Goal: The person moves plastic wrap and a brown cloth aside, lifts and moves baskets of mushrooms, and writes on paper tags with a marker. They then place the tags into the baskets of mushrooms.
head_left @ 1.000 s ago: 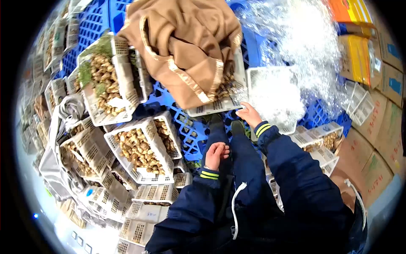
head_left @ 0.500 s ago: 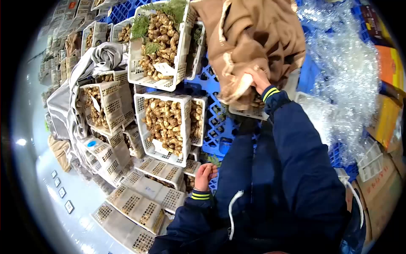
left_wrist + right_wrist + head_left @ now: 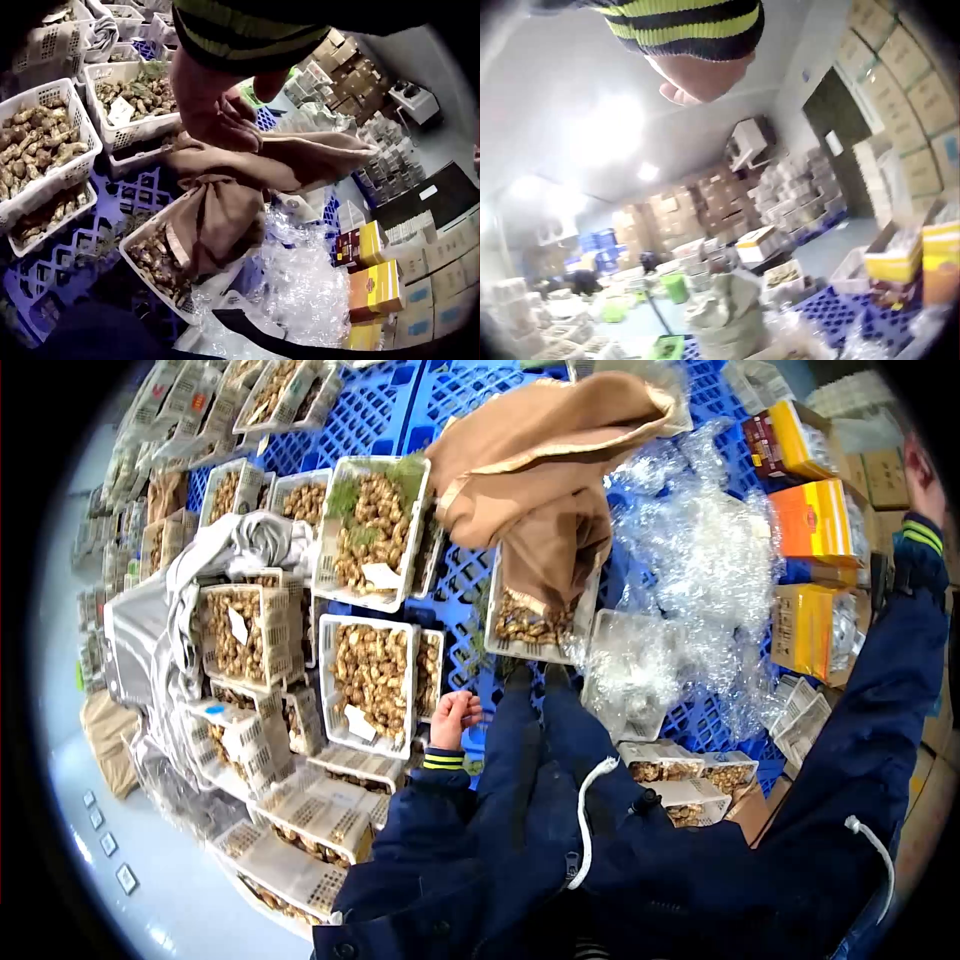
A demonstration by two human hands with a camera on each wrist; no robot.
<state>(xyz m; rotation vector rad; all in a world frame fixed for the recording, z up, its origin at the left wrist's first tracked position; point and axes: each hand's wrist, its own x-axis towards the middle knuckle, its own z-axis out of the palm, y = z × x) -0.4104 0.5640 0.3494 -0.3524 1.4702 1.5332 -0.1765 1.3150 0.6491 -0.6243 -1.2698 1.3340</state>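
Right hand [image 3: 924, 485] apparently off brown cloth [image 3: 535, 465].

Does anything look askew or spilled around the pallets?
The brown cloth looks untidy: bunched and twisted, it leaves the produce in its crate partly uncovered. Beside it, clear plastic lies in a loose tangle. I see no obvious produce spill.

Blue lattice pallets [image 3: 375, 412] noted. At left, white crates [image 3: 411, 672] hold brown mushrooms [image 3: 368, 675]; green fronds [image 3: 343, 498] lie on one load. Grey cloth [image 3: 235, 542] drapes crates farther left. At right, crumpled clear plastic [image 3: 700, 585] lies beside orange-and-yellow boxes [image 3: 808, 520]. Cardboard cartons [image 3: 900, 105] stand stacked.
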